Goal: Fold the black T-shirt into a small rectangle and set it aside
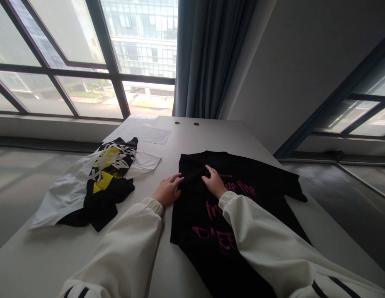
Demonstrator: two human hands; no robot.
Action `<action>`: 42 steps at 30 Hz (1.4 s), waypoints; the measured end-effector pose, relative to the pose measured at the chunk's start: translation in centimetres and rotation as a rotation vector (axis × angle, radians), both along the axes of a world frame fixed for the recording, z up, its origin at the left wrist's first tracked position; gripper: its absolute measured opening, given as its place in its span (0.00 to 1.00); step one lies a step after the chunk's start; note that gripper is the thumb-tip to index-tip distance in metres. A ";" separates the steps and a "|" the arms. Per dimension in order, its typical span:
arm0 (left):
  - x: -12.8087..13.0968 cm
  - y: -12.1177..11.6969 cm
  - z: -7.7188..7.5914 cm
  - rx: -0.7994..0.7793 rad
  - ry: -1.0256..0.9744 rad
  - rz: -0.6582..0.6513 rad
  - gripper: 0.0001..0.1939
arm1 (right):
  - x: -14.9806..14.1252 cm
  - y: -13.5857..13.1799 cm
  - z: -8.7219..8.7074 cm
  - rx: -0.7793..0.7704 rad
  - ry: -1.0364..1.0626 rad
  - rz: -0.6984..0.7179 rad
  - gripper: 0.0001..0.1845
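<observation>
- One black shirt (194,192) lies near the desk's (220,134) right edge.
- Left hand (168,190): thumb and fingers apart, at the shirt's left border.
- Right hand (214,182): thumb and fingers apart, over the shirt.

And here's the black shirt (267,184), lying flat on the pale desk (211,134), top edge towards the far end, one sleeve (293,185) stretching out to the right with its end a touch crumpled! Across the front runs pink lettering (243,187), small print up top, bigger scrawled lines below, partly covered by an arm, and down at the near end the dark cloth slips right out of view.
</observation>
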State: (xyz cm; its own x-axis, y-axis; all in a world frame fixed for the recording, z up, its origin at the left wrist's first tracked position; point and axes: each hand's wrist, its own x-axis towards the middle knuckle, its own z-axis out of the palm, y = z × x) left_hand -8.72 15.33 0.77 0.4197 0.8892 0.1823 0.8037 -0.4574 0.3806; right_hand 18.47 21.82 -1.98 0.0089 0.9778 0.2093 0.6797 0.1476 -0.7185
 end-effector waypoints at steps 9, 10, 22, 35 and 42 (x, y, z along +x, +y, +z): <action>0.8 -0.5 0.6 0.095 0.079 0.007 0.19 | -0.3 1.8 0.5 -0.035 0.050 0.006 0.29; 0.8 -0.5 0.6 0.105 0.078 0.030 0.16 | -0.3 1.9 0.4 -0.017 0.045 -0.003 0.29; 1.8 -0.7 1.0 0.174 0.142 0.073 0.12 | -2.6 2.0 2.3 0.175 -0.505 0.184 0.33; 2.6 -3.6 -0.6 0.060 0.259 0.015 0.29 | -9.2 10.3 2.4 -0.141 -0.686 0.577 0.33; 4.2 -5.2 -0.8 0.003 0.280 0.147 0.33 | -10.0 11.2 1.0 -0.113 -0.658 0.489 0.35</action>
